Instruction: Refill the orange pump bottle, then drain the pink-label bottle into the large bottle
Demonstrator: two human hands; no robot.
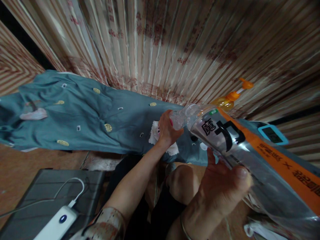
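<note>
A large clear plastic bottle (225, 143) with an orange stripe and black characters lies tilted, its narrow end toward the left. My right hand (220, 190) is around its underside, with the thumb pressed on the near side. My left hand (167, 129) is closed on a small clear plastic container (178, 119) at the bottle's narrow end. A pink bit shows by the fingers. Whether the two clear pieces touch or are joined I cannot tell. Below my left hand is a white scalloped-edged tissue or cloth (173, 149) on the teal patterned cloth (130, 120).
An orange-topped pump bottle (228, 99) stands behind the large bottle. To its right is a light-blue-framed digital display (273, 134). A white power bank (58, 222) with a cable lies on a dark surface (47, 185) at lower left. A pleated curtain (150, 50) hangs behind.
</note>
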